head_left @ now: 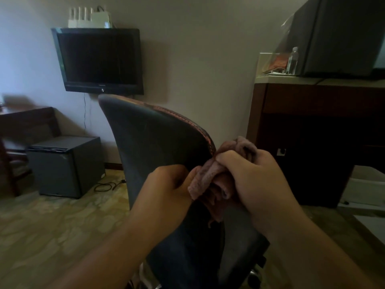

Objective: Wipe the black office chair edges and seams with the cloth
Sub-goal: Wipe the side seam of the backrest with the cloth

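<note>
Black office chair [158,138] seen from behind, its stitched edge curving down to both hands, right hand [256,180] clutches the bunched pinkish cloth [210,178] against that edge, left hand [166,188] grips the chair back just beside the cloth, wall television [98,59] behind.

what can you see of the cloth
The cloth is a brownish-pink, ribbed, soft-looking rag, bunched and folded into a wad. It sits against the stitched edge of the black office chair backrest, on its right side. The right hand grips it from the right with curled fingers, while the left hand holds the backrest edge beside it and touches its lower fold. A loose end hangs below.
</note>
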Motion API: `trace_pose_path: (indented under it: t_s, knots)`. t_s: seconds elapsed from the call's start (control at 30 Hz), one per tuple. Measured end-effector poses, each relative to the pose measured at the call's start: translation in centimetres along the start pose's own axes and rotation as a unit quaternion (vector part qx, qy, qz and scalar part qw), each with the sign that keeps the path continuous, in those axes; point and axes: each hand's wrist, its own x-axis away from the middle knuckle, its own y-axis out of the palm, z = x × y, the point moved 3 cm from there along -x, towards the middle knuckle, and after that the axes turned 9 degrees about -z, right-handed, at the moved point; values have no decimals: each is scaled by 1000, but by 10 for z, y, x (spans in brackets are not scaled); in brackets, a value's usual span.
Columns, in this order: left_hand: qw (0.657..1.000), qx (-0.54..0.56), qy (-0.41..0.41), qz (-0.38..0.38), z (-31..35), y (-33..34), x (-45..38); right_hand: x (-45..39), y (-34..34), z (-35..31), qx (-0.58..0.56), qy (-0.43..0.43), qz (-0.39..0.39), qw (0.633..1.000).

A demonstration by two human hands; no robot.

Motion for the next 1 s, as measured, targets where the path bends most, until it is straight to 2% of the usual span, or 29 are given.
trace_pose_path:
  t_s: [0.13,0.23,0.37,0.53,0.67,0.77,0.83,1.0]
  knots:
    - [1000,27,-4,6,1,2,1,-3,-4,-1,36,-13,-9,999]
    - [1000,15,-22,-2,-3,4,-2,-6,-4,-8,20,-42,-9,999]
    - [997,81,-1,-11,-4,2,-4,-8,-7,-9,37,-30,-30,998]
    - [1000,15,-12,-7,0,-4,-6,-9,-3,-14,31,-47,-13,998]
    - [997,-51,25,51,8,-15,-2,-10,-6,-21,57,-44,-23,997]
    - [991,-57,56,103,11,-22,-2,-10,-3,-26,61,-60,-17,996]
    - [992,-57,63,95,11,-23,-5,-12,-4,-25,61,-45,-30,997]
    - [997,43,60,29,16,-27,-7,-15,-3,-27,22,-28,-58,998]
